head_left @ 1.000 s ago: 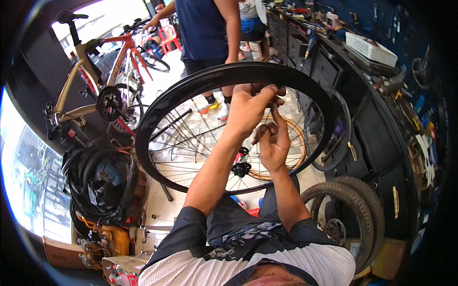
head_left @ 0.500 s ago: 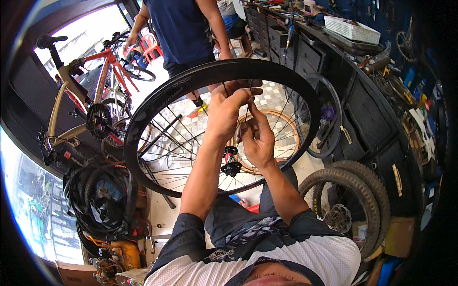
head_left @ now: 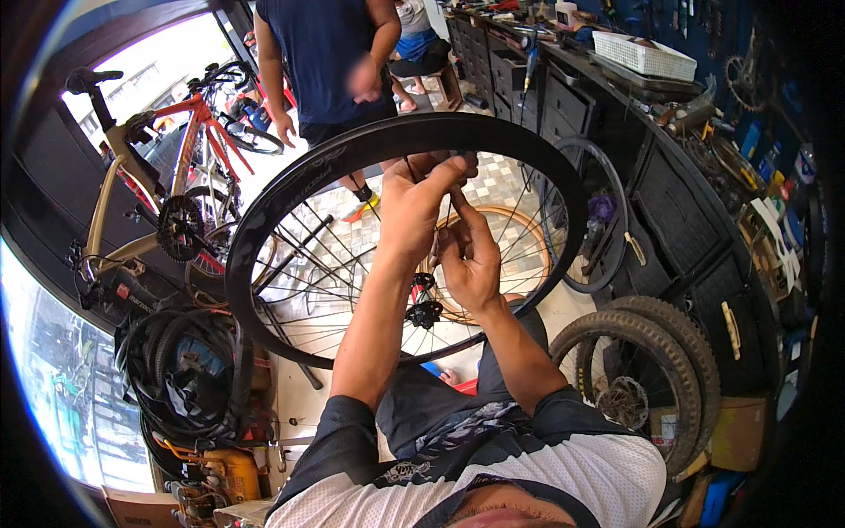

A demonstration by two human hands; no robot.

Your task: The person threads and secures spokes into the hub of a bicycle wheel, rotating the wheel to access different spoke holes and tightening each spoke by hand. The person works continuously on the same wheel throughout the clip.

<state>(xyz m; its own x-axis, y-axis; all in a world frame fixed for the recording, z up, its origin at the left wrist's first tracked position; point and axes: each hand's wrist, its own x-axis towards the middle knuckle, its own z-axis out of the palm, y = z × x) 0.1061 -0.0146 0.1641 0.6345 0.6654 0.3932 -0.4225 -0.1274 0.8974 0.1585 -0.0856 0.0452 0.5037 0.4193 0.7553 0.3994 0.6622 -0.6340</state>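
A black deep-rimmed bicycle wheel (head_left: 414, 132) stands tilted in front of me, its thin black spokes running to a black hub (head_left: 424, 312) with a red part. Just inside the far rim, my left hand (head_left: 414, 204) is closed, its fingers curled among the spokes. Something small and dark shows at its fingertips, too hidden to name. Lower and to the right, my right hand (head_left: 471, 264) pinches a spoke between thumb and fingers, close beneath the left hand. The pinching fingertips are partly covered.
Beyond the wheel stands a person in a dark sleeveless top (head_left: 321, 62). Bicycle frames (head_left: 189, 141) are at the left, above coiled black tyres (head_left: 185, 370). Knobbly-tyred wheels (head_left: 634, 352) lean at the right beneath a cluttered workbench with a white basket (head_left: 642, 57). A tan-walled tyre (head_left: 537, 238) lies behind.
The wheel shifts slightly left in the picture, while both my hands keep nearly the same grip. The person beyond has changed arm position, one hand now raised before the body.
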